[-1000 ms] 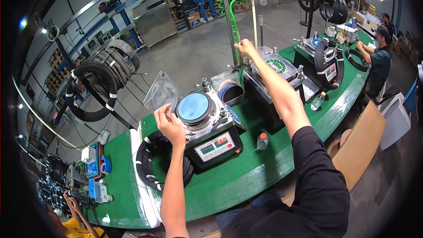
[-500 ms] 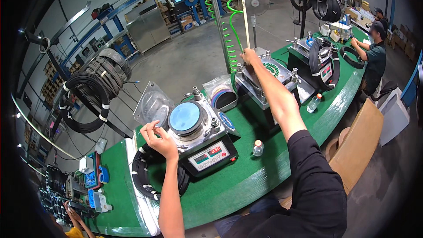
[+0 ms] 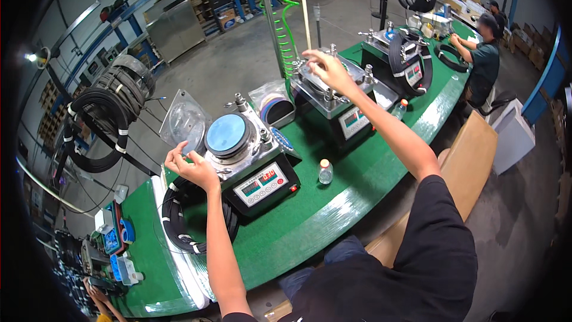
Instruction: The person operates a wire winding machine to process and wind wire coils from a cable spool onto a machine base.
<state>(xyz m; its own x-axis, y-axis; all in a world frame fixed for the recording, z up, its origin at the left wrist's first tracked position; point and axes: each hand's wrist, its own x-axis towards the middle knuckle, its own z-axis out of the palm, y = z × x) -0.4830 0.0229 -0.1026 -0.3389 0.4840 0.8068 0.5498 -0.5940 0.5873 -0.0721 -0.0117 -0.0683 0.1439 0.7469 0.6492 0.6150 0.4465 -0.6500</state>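
Observation:
My left hand [image 3: 193, 167] is empty, its fingers loosely bent and apart, at the left edge of a polishing-type bench machine [image 3: 262, 188]. On that machine lies a round blue pad [image 3: 227, 134] on a black disc, and a clear plastic lid [image 3: 183, 120] leans open behind my hand. My right arm stretches across to a second machine of the same kind [image 3: 356, 121]. Above its top plate my right hand [image 3: 330, 73] hangs with fingers spread and nothing in them. The hand and forearm hide part of that machine's top.
Coiled black cable [image 3: 179, 226] rests by the first machine. A small clear bottle with an orange cap [image 3: 325, 173] stands on the green bench [image 3: 298, 220]; another bottle [image 3: 400, 108] is farther right. Green spiral hoses [image 3: 285, 30] hang behind. A person [image 3: 485, 59] works at the far right.
My right hand has left the far edge of the second machine, near the pole, and come back over its top with fingers spread. The view has shifted right; my left hand stays by the first machine.

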